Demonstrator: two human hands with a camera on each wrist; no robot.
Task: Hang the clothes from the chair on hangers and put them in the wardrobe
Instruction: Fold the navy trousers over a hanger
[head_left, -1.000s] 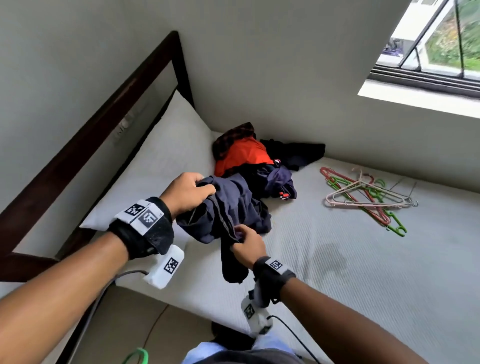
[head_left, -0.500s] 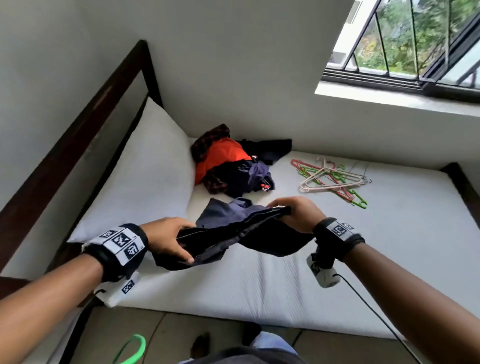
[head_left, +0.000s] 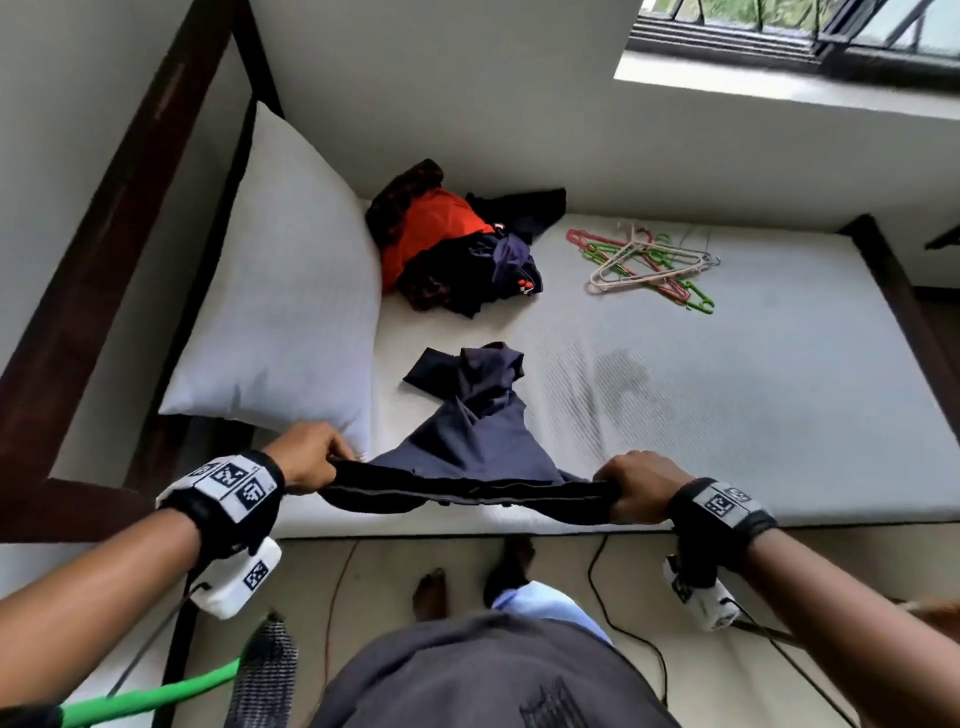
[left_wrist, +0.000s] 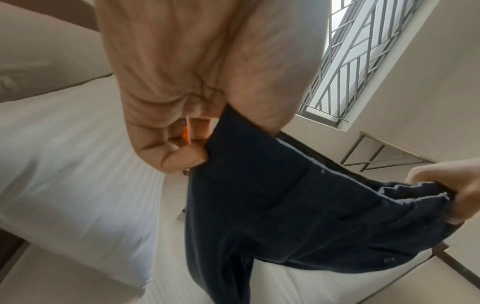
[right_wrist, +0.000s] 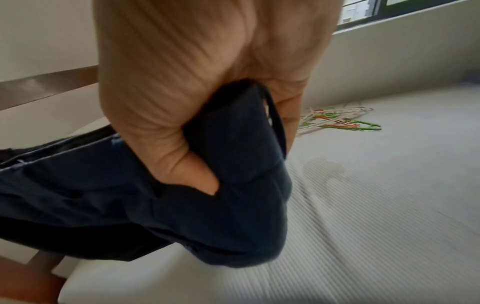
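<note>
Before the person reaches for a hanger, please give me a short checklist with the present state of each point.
1. Left hand grip on the navy garment: ok.
2. Right hand grip on its other end: ok.
3. Held edge stretched flat between the hands: ok.
4. Far end spread out: not ok, bunched on the mattress.
5. Hangers separate: not ok, tangled in a pile.
6. Wardrobe ready: cannot tell, out of view.

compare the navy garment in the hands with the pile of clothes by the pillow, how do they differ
The navy garment is gripped by the left hand and right hand and stretched wide at its near edge; the pile of clothes lies untouched and crumpled. The garment is one dark colour; the pile mixes orange, black and navy. Both rest on the mattress.
</note>
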